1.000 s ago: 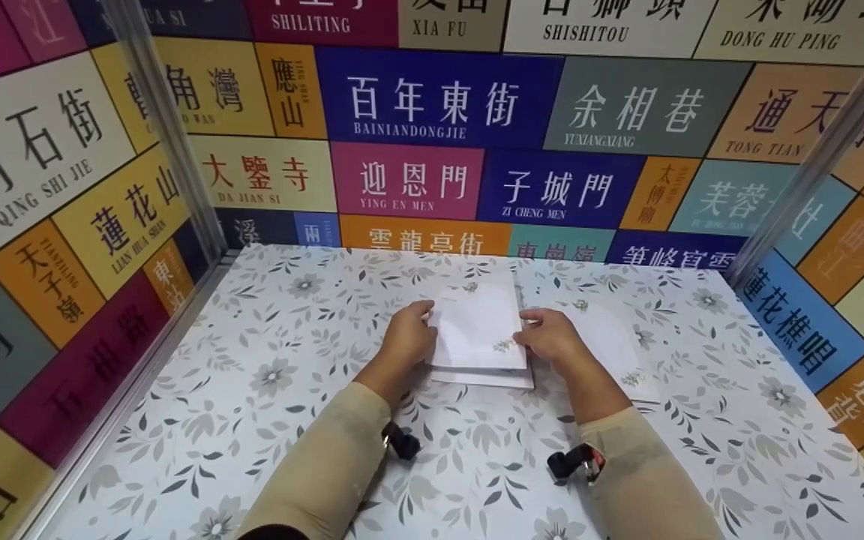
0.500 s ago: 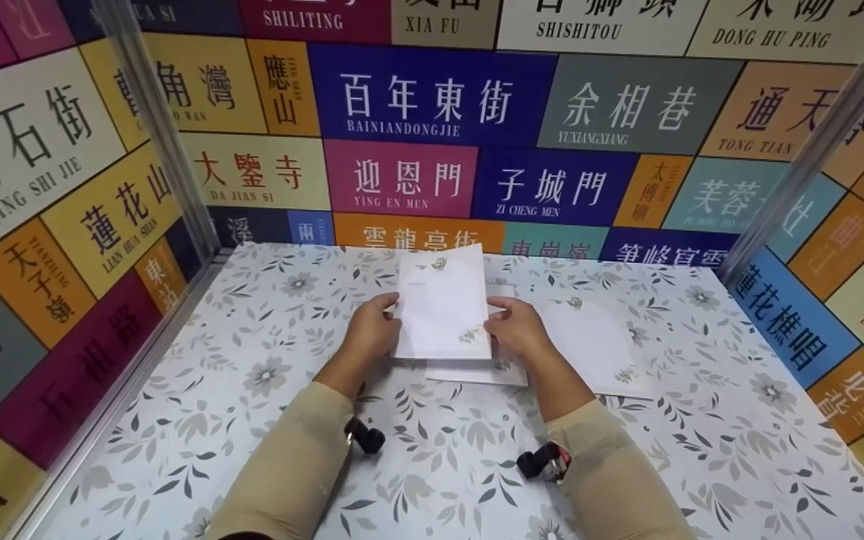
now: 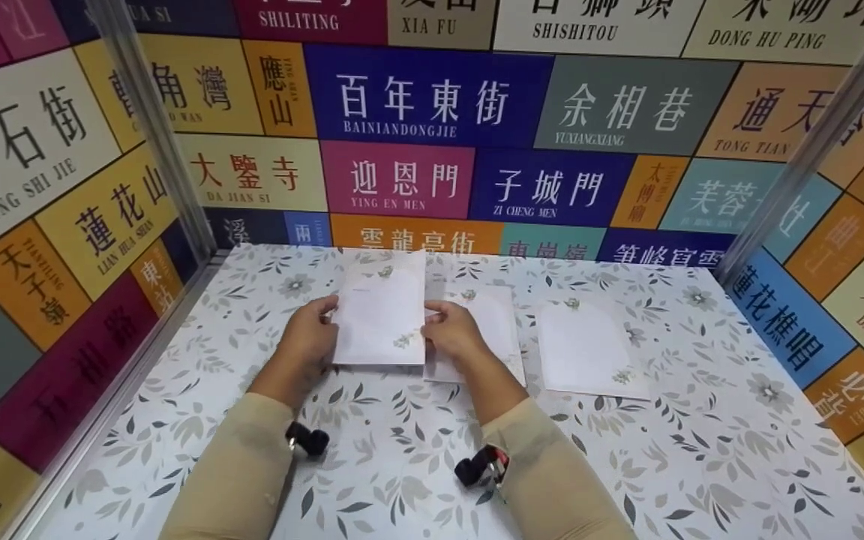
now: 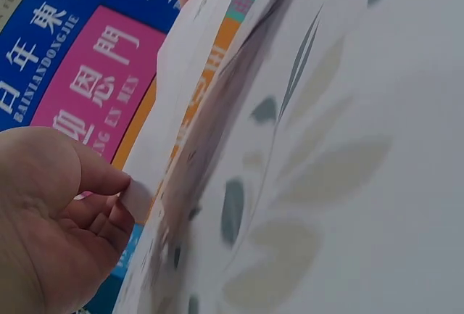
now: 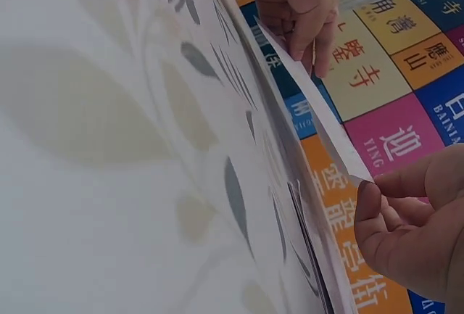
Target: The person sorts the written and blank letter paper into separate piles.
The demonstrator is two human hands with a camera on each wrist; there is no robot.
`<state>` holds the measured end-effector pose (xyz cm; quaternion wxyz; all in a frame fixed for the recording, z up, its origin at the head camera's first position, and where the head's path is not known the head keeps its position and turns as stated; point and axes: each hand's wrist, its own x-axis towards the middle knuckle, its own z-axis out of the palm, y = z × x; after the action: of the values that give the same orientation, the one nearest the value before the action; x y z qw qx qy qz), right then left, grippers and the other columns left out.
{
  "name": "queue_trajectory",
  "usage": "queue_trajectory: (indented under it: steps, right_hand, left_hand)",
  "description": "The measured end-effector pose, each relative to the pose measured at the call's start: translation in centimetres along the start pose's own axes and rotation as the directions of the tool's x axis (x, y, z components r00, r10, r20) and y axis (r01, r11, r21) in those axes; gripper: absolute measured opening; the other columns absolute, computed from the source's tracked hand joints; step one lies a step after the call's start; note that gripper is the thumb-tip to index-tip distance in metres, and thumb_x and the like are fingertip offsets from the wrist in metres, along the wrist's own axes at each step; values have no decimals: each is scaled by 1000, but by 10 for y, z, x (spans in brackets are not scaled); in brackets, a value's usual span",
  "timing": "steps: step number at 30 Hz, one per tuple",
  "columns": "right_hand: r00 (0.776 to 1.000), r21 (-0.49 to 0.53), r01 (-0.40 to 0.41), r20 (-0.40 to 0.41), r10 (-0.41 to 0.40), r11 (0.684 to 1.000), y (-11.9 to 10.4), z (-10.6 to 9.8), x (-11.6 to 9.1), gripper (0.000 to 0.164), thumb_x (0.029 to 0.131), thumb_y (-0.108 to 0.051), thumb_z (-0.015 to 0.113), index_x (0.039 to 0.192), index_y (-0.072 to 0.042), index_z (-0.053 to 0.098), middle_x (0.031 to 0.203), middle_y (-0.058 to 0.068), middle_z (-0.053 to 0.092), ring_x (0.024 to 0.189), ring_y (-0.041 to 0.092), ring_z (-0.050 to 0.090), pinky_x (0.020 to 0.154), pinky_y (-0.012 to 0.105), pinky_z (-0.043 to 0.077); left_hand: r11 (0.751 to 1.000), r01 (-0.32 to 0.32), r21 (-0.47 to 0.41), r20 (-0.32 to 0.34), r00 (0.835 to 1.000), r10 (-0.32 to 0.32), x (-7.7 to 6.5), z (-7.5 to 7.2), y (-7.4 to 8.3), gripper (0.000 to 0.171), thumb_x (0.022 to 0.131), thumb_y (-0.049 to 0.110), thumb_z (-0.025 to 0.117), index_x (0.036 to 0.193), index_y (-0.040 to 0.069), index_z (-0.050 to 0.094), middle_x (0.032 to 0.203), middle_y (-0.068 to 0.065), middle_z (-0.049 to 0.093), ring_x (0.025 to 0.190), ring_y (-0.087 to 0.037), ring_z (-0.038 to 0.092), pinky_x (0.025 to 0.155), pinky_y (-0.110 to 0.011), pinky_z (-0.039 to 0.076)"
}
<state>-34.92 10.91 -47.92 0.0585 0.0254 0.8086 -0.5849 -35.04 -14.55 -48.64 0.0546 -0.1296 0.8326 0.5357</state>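
Between my two hands is a white sheet of paper (image 3: 378, 315) with small floral prints near its top and lower right. My left hand (image 3: 310, 334) pinches its left edge between thumb and fingers. On the opposite edge, my right hand (image 3: 456, 330) pinches it the same way. Both wrist views show the sheet raised above the table, its edge caught at the thumb tip of the left hand (image 4: 58, 212) and of the right hand (image 5: 417, 220). Partly hidden behind my right hand, a second white sheet (image 3: 496, 322) with similar prints lies on the table.
A third white floral sheet (image 3: 586, 345) lies flat to the right of the second. The table (image 3: 372, 480) wears a white leaf-and-flower cover. Colourful sign-covered walls (image 3: 432, 97) enclose its back and sides, with clear corner posts (image 3: 166, 142).
Both hands have carried the pinched sheet leftward, off the second sheet, which was beneath it and is now largely uncovered. The third sheet, partly behind the right arm before, now shows fully.
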Motion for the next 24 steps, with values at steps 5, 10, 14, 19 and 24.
queue_trajectory:
  steps: [5, 10, 14, 19, 24]
  right_hand:
    - [998, 68, -19, 62, 14, 998, -5, 23, -3, 57, 92, 6, 66, 148, -5, 62, 99, 3, 64, 86, 17, 66, 75, 32, 62]
    - [986, 80, -78, 157, 64, 994, -6, 33, -5, 51, 99, -2, 64, 150, -7, 61, 107, 5, 70, 92, 18, 73, 89, 37, 65]
    - [968, 66, -88, 240, 70, 994, -5, 34, -7, 43, 106, -13, 58, 148, -7, 63, 111, 9, 78, 96, 19, 76, 91, 35, 64]
    - [945, 72, -109, 316, 81, 991, -5, 33, -10, 46, 108, -20, 55, 151, -3, 58, 119, 15, 79, 90, 19, 75, 74, 28, 57]
    - [938, 41, -140, 325, 119, 989, -7, 31, -11, 56, 108, -26, 59, 158, -5, 49, 125, 15, 76, 86, 16, 71, 73, 27, 56]
  left_hand:
    - [992, -37, 117, -6, 999, 38, -2, -24, -12, 64, 101, 0, 52, 162, 19, 48, 164, -6, 52, 149, -28, 50, 130, -48, 39]
    - [987, -10, 159, 8, 1000, 9, 0, -41, -20, 64, 102, 3, 53, 162, 22, 48, 166, -5, 50, 152, -29, 48, 129, -50, 40]
    - [979, 19, 201, 14, 1000, -23, 1, -45, -25, 63, 103, 2, 51, 164, 20, 45, 168, -6, 47, 156, -31, 45, 131, -51, 38]
    - [965, 46, 259, -12, 999, -44, -1, -44, -25, 64, 104, -1, 48, 165, 16, 41, 169, -9, 47, 160, -33, 40, 133, -52, 33]
    - [947, 48, 317, -24, 999, -42, -1, -42, -25, 62, 105, 2, 48, 166, 13, 40, 170, -11, 46, 162, -35, 35, 135, -53, 28]
